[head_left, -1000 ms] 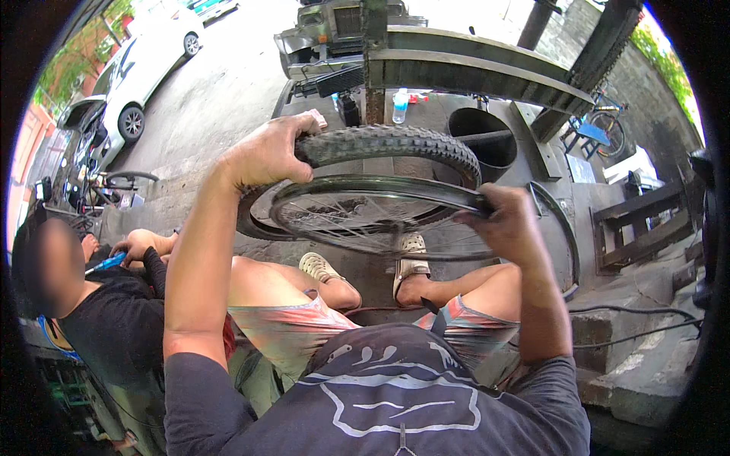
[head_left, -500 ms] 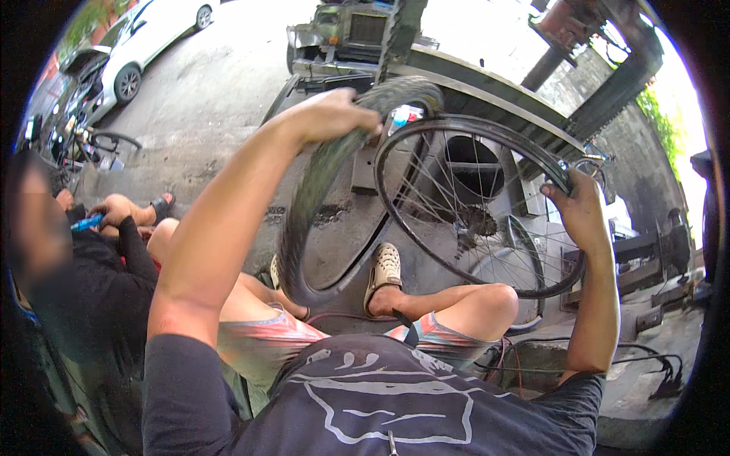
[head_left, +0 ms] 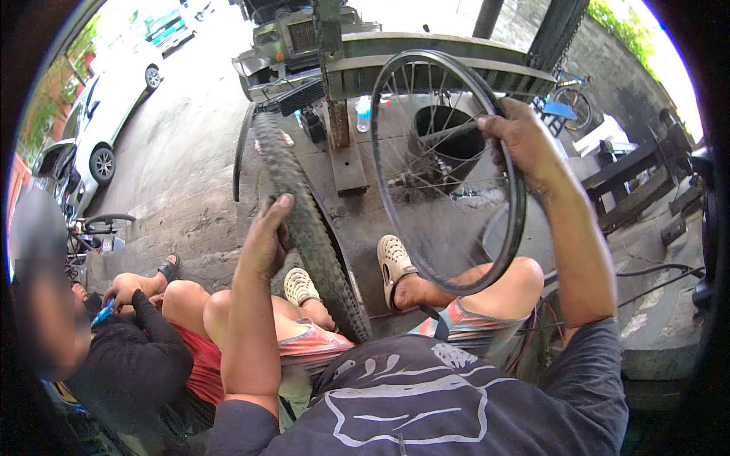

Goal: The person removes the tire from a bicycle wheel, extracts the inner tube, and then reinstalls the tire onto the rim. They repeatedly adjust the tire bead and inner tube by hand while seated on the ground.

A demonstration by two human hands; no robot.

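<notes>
In my right hand [head_left: 525, 144] is the rim of a spoked bicycle wheel [head_left: 382, 144], fingers wrapped round its right side. The wheel is raised and tilted above my right leg, with no tire on it. My left hand [head_left: 263, 239] is closed at the left side of a knobbly black bicycle tire [head_left: 308, 220], thumb up; its other fingers are partly hidden. The tire is seen nearly edge-on, slanting from the upper left down between my legs, its upper part blurred.
A black bucket [head_left: 449, 137] stands beyond the wheel, beside a metal post [head_left: 338, 121] and a clear bottle [head_left: 363, 114]. A person [head_left: 129, 357] sits at my left, holding something blue. Cables [head_left: 646, 272] run at the right. Parked vehicles, including a white car [head_left: 114, 114], stand farther off.
My left hand has come down and nearer along the tire, which has turned edge-on. My right hand has moved left and up with the wheel, now more upright. The view has shifted.
</notes>
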